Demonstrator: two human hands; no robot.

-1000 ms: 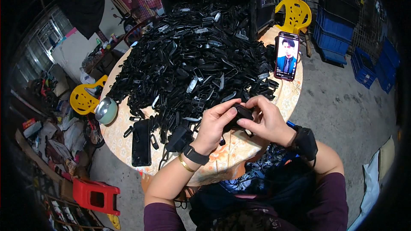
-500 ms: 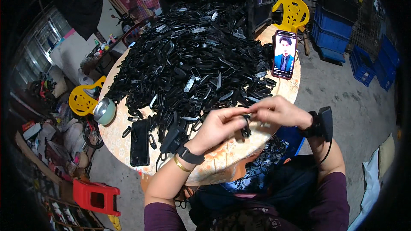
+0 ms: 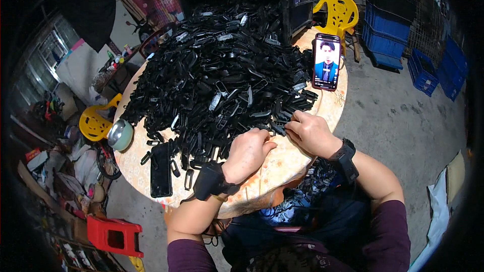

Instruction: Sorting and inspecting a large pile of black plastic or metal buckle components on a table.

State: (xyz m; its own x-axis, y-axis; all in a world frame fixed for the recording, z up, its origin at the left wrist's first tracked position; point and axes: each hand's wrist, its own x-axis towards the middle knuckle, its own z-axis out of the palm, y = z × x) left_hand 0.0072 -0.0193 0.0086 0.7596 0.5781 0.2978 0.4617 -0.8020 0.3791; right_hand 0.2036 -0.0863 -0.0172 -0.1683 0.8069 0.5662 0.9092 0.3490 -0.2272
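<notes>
A large heap of small black plastic loop-shaped parts point(image 3: 217, 75) covers most of a round table with a pale flowered cloth point(image 3: 282, 163). At the heap's near edge, my left hand point(image 3: 249, 153) has its fingers curled down, the thumb pointing right; its fingertips are hidden. My right hand point(image 3: 313, 132) is a little farther right, fingers bent together against the black parts at the heap's near right edge. Whatever either hand grips is too small or covered to make out. A dark strapped device sits on each wrist.
A lit phone point(image 3: 326, 63) stands upright on the table's right side. A dark phone point(image 3: 161, 170) lies at the near left, by a pale green bowl point(image 3: 121, 135). More black parts point(image 3: 302, 196) lie below the table edge. Around are yellow chairs point(image 3: 337, 12), blue crates point(image 3: 385, 35) and a red stool point(image 3: 115, 234).
My hands were together over the near table edge with a small black part below them. They have moved apart, to the heap's near edge. The view has shifted slightly.
</notes>
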